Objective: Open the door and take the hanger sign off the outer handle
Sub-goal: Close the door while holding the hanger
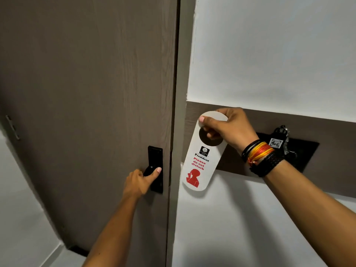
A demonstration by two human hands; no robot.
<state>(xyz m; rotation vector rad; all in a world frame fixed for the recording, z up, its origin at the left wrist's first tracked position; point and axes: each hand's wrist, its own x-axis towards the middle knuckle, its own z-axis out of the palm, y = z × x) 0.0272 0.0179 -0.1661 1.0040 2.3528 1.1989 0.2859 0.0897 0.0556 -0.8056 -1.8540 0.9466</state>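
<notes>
White card hanger sign (200, 160) is being pinched at its top by the right hand (229, 128), clear of the door (86, 93); the left hand (138, 182) is clenching the black handle (154, 170). Slippage from the thin pinch is being risked.

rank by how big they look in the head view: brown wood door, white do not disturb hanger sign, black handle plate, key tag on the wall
1. Brown wood door
2. White do not disturb hanger sign
3. Black handle plate, partly hidden by the left hand
4. Key tag

The sign is held nearer the camera, so true sizes are unsure.
</notes>
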